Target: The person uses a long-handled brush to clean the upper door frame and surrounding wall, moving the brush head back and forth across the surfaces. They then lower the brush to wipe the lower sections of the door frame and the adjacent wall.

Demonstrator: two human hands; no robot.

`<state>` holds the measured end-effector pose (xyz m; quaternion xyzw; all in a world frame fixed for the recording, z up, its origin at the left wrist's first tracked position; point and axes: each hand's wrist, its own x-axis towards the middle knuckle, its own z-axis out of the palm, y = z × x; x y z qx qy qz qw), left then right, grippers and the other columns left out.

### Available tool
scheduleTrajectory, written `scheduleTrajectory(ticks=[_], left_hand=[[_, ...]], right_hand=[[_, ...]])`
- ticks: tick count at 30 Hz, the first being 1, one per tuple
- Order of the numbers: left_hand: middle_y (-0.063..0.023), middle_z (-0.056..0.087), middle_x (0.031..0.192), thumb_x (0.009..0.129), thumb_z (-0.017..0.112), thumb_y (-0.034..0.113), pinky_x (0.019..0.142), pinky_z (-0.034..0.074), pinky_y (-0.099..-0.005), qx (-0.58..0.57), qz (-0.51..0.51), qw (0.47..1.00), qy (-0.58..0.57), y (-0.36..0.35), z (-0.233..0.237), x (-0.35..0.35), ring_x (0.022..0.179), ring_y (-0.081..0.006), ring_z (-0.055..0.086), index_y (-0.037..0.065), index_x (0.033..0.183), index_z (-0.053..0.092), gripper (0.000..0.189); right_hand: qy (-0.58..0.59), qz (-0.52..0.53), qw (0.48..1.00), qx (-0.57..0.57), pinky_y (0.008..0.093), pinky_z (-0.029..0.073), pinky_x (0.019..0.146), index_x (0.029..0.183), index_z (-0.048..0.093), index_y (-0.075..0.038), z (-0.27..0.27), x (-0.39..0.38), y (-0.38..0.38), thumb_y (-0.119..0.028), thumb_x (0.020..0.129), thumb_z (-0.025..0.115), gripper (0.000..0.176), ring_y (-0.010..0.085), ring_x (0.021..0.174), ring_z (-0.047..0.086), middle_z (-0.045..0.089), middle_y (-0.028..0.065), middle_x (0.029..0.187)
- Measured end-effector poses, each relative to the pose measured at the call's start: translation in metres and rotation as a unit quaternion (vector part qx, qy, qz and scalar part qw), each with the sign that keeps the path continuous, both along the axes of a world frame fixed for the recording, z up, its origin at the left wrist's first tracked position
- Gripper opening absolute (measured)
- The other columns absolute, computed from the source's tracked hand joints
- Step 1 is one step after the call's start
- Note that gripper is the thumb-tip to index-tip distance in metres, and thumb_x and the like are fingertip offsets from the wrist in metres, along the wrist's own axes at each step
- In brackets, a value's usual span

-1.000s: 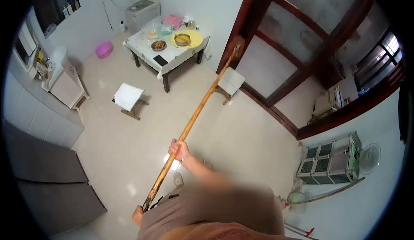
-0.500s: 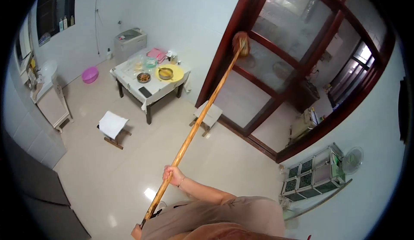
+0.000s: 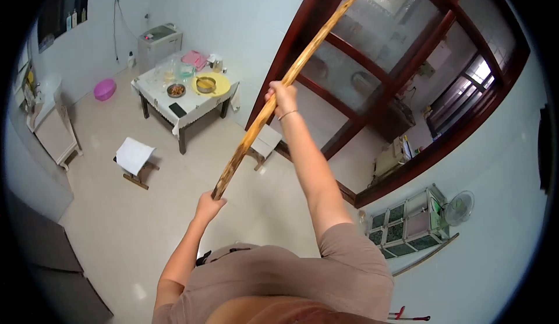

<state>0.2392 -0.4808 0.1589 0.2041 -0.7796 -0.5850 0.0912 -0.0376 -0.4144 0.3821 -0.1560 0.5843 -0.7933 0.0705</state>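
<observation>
A long wooden pole (image 3: pixel 303 59) runs slantwise from the lower middle to the top edge, where its far end leaves the view. Around its dark lower end my left hand (image 3: pixel 209 207) is closed. Farther up, my right hand (image 3: pixel 283 98) wraps round the shaft, with the arm stretched forward. Behind the upper part of the pole stands a dark red framed glass door (image 3: pixel 349 56). The head of the pole is out of sight.
A table (image 3: pixel 157 99) with a yellow tray (image 3: pixel 221 85), dishes and a phone (image 3: pixel 177 110) stands left of the pole. Two stools (image 3: pixel 135 156) (image 3: pixel 265 142), a pink basin (image 3: pixel 105 90), a washing machine (image 3: pixel 160 44) and a shelf rack (image 3: pixel 402 225) are around.
Both hands have risen and moved forward with the pole. Its reddish-brown head, earlier against the door frame, has gone out of view at the top. The camera view has shifted slightly.
</observation>
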Motion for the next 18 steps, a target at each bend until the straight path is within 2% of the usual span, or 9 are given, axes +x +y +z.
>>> scheduleTrajectory(ticks=[4, 6, 7, 8, 9, 10, 12, 14, 18], left_hand=[[-0.0092, 0.051, 0.057, 0.068, 0.066, 0.02, 0.054, 0.042, -0.0355, 0.109, -0.038, 0.99, -0.077, 0.012, -0.025, 0.023, 0.054, -0.0198, 0.049, -0.004, 0.07, 0.053, 0.027], [-0.0093, 0.052, 0.058, 0.068, 0.067, 0.02, 0.055, 0.042, -0.0348, 0.11, -0.036, 0.986, -0.119, 0.011, -0.055, 0.056, 0.055, -0.0194, 0.05, -0.004, 0.071, 0.054, 0.027], [-0.0094, 0.053, 0.058, 0.068, 0.067, 0.02, 0.055, 0.043, -0.0342, 0.098, -0.044, 0.984, -0.141, 0.007, -0.069, 0.069, 0.056, -0.0191, 0.05, -0.004, 0.072, 0.055, 0.028], [-0.01, 0.053, 0.058, 0.067, 0.067, 0.02, 0.056, 0.043, -0.0341, 0.079, -0.035, 0.984, -0.157, 0.004, -0.086, 0.102, 0.056, -0.0191, 0.052, -0.004, 0.073, 0.056, 0.028], [-0.0107, 0.054, 0.058, 0.067, 0.067, 0.02, 0.057, 0.044, -0.0341, 0.06, -0.028, 0.982, -0.175, 0.001, -0.102, 0.138, 0.057, -0.0192, 0.053, -0.004, 0.074, 0.058, 0.028], [-0.0113, 0.054, 0.059, 0.066, 0.068, 0.021, 0.058, 0.045, -0.0343, 0.058, -0.026, 0.978, -0.199, -0.001, -0.106, 0.152, 0.058, -0.019, 0.053, -0.005, 0.075, 0.059, 0.029], [-0.0124, 0.055, 0.06, 0.064, 0.069, 0.022, 0.06, 0.044, -0.0346, 0.056, 0.006, 0.972, -0.229, -0.005, -0.129, 0.202, 0.06, -0.0186, 0.053, -0.006, 0.076, 0.06, 0.032], [-0.0131, 0.054, 0.06, 0.063, 0.068, 0.022, 0.06, 0.044, -0.0346, 0.083, 0.042, 0.965, -0.243, 0.002, -0.158, 0.257, 0.061, -0.0178, 0.051, -0.008, 0.076, 0.059, 0.034], [-0.0166, 0.055, 0.061, 0.065, 0.065, 0.021, 0.061, 0.044, -0.0351, 0.091, 0.074, 0.945, -0.306, 0.012, -0.14, 0.304, 0.06, -0.0208, 0.053, -0.008, 0.077, 0.06, 0.032]], right_hand=[[-0.022, -0.033, 0.997, 0.067, 0.0295, 0.043, 0.039, 0.07, 0.047, -0.003, -0.035, 0.004, 0.017, -0.004, 0.076, 0.057, 0.012, 0.0169, 0.042, 0.049, 0.048, 0.0054, 0.054], [-0.031, -0.025, 0.994, 0.102, 0.0314, 0.044, 0.04, 0.07, 0.05, -0.002, -0.104, 0.031, 0.015, -0.006, 0.075, 0.058, 0.01, 0.0176, 0.043, 0.05, 0.05, 0.0063, 0.055], [-0.022, -0.024, 0.993, 0.116, 0.0321, 0.044, 0.041, 0.07, 0.053, -0.002, -0.104, 0.035, 0.016, -0.007, 0.074, 0.058, 0.009, 0.0183, 0.044, 0.052, 0.051, 0.0069, 0.056], [-0.049, -0.039, 0.989, 0.132, 0.031, 0.044, 0.042, 0.071, 0.053, -0.001, -0.128, 0.054, 0.014, -0.007, 0.074, 0.058, 0.008, 0.0183, 0.044, 0.052, 0.052, 0.0069, 0.057], [-0.091, -0.042, 0.992, 0.081, 0.0306, 0.044, 0.042, 0.071, 0.053, -0.001, -0.18, 0.09, 0.007, -0.007, 0.074, 0.058, 0.008, 0.0182, 0.045, 0.053, 0.053, 0.0072, 0.058], [-0.073, 0.005, 0.991, 0.116, 0.0306, 0.044, 0.043, 0.072, 0.052, -0.002, -0.188, 0.09, 0.012, -0.007, 0.075, 0.058, 0.009, 0.0188, 0.046, 0.053, 0.052, 0.0075, 0.058], [-0.189, 0.038, 0.976, 0.101, 0.0309, 0.045, 0.044, 0.073, 0.051, -0.002, -0.223, 0.161, 0.011, -0.006, 0.075, 0.058, 0.008, 0.0193, 0.047, 0.054, 0.051, 0.0077, 0.057], [-0.199, 0.048, 0.972, 0.116, 0.0317, 0.046, 0.046, 0.074, 0.051, -0.002, -0.245, 0.184, 0.015, -0.005, 0.076, 0.057, 0.007, 0.0197, 0.048, 0.054, 0.051, 0.0077, 0.058], [-0.26, 0.074, 0.954, 0.13, 0.0324, 0.047, 0.046, 0.075, 0.05, -0.001, -0.28, 0.232, 0.022, -0.005, 0.078, 0.056, 0.007, 0.0204, 0.049, 0.055, 0.052, 0.0078, 0.061]])
